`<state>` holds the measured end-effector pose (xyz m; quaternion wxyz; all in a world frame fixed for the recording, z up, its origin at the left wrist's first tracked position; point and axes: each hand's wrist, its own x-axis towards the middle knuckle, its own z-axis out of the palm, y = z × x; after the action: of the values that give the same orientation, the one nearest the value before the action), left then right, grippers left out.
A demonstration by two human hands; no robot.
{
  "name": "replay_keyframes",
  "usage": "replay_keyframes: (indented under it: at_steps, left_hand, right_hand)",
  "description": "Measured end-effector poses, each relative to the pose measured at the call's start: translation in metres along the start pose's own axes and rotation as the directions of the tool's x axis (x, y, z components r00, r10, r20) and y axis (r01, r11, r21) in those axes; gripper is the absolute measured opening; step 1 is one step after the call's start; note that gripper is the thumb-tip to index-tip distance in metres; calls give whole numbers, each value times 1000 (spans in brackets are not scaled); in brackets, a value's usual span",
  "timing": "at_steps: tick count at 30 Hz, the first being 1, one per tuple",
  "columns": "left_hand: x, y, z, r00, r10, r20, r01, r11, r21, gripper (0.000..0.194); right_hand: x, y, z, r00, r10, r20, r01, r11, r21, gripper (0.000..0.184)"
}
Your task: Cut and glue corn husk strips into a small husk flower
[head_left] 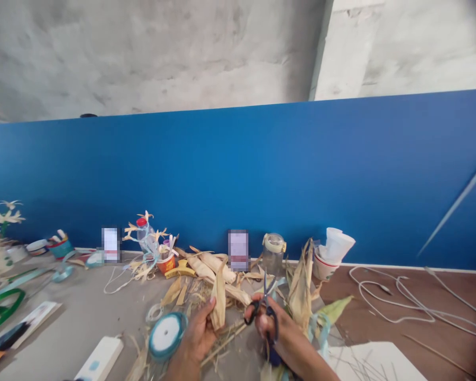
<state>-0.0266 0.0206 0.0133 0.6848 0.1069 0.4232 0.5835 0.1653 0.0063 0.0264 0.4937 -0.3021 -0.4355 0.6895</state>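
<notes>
Your left hand (201, 329) is closed on a dried corn husk (219, 300), thumb and fingers pinching its lower part, probably so the pale, papery length above stays exposed. Your right hand (282, 332) grips a pair of scissors (265, 288), fingers around the dark handles, with the metal blades pointing up and away from you — an angle that seems to keep them off your left fingers. The blades look slightly apart, though blur makes that uncertain.

Far left of your hands lies a loop of glossy green ribbon (19, 307). Nearer your left hand is a flat, round spool (165, 334) wound with teal ribbon, perhaps put there for easy reach. Beyond that hand, a clear bottle (146, 238) with a red cap stands among spiky, straw-coloured husk shapes, beside an orange cup (167, 263) that keeps slim items gathered upright.

Straight ahead of both hands, ridged, curling husks (212, 263) lie heaped before an upright phone (238, 248), propped facing you, it seems, for viewing. Just beyond your right hand sits a see-through jar (273, 256); to its right, a tall, creased husk (300, 288) tapers to a point. Farther right are white paper cups (336, 247) — smooth and flared — and a loosely looped white cable (410, 302).
</notes>
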Motion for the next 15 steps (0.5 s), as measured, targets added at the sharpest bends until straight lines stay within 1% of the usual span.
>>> replay_keyframes:
  at_steps: [1, 2, 4, 5, 6, 8, 11, 15]
  left_hand:
    - [-2, -3, 2, 998, -17, 53, 16, 1000, 20, 27]
    - [-5, -6, 5, 991, -35, 129, 29, 998, 54, 31]
    - [-8, -12, 9, 957, -70, 282, 29, 989, 148, 36]
    - [-10, -15, 10, 934, -104, 341, 35, 979, 202, 36]
    - [-10, -17, 12, 917, -133, 377, 38, 967, 250, 36]
    - [-11, -21, 13, 905, -158, 394, 31, 951, 309, 36]
    - [-11, -22, 15, 927, -130, 353, 15, 951, 309, 36]
    - [-11, -20, 16, 955, -141, 262, 62, 956, 288, 37]
  right_hand:
    - [3, 8, 4, 997, -9, -76, 12, 999, 40, 51]
    - [6, 17, 8, 992, -7, -124, 15, 998, 65, 51]
    - [10, 32, 14, 991, -2, -132, 16, 994, 104, 54]
    - [12, 37, 16, 992, 2, -124, 13, 993, 119, 51]
    - [13, 41, 18, 995, -7, -103, 20, 992, 128, 48]
    - [13, 44, 19, 996, -23, -88, 35, 990, 139, 43]
    - [12, 42, 19, 991, -36, -132, 53, 990, 128, 44]
    - [15, 42, 16, 976, -49, -214, 74, 991, 110, 48]
